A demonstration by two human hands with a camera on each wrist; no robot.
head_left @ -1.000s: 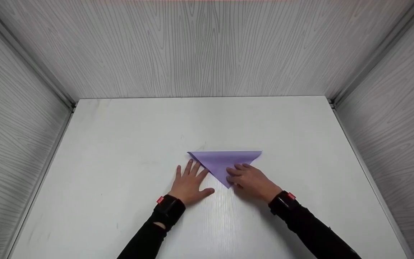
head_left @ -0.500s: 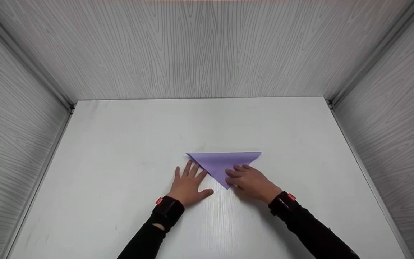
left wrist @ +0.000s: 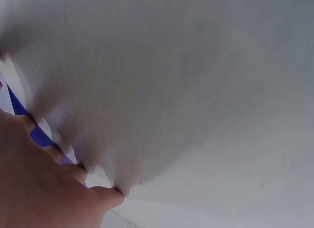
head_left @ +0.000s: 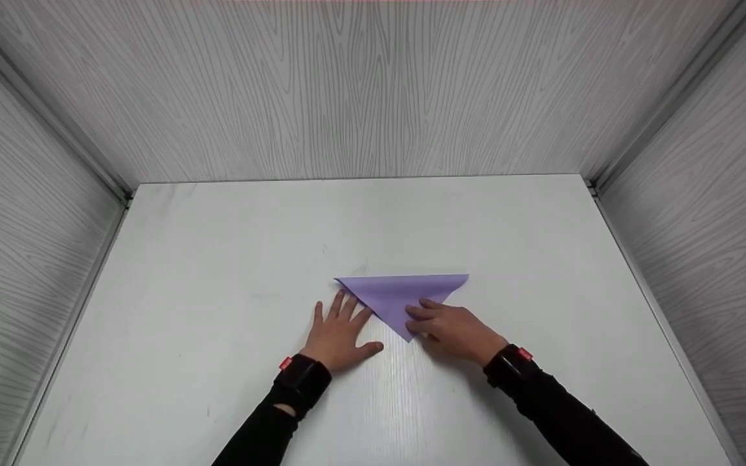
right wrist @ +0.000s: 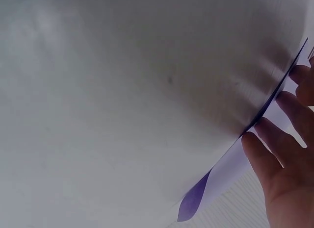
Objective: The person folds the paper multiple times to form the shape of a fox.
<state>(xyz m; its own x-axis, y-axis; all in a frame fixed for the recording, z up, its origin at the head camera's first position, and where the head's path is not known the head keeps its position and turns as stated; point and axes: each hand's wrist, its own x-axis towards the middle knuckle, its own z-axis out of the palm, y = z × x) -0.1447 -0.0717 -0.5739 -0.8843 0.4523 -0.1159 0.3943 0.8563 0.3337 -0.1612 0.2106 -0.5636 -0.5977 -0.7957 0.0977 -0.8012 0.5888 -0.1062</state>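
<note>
A sheet of purple paper point(head_left: 389, 294), folded into a triangle, lies on the white table point(head_left: 217, 259) with its long edge at the far side and one corner toward me. My left hand point(head_left: 336, 336) lies spread and flat, its fingertips at the paper's left slanting edge. On the right part of the triangle, near the close corner, rest the fingers of my right hand point(head_left: 454, 331), slightly bent. In the right wrist view the layers of the purple paper point(right wrist: 194, 198) stand a little apart at one end. The left wrist view shows a dark purple strip of paper point(left wrist: 41, 138) beside the left fingers.
Grey wood-grain panels enclose the table: a back panel point(head_left: 360, 90), a left panel point(head_left: 30, 226) and a right panel point(head_left: 710, 213). Each wrist wears a black band, the left band point(head_left: 303, 380) and the right band point(head_left: 511, 366).
Both hands stay in nearly the same place on the paper. The right hand's fingers shift very slightly. The whole view drifts by a few pixels.
</note>
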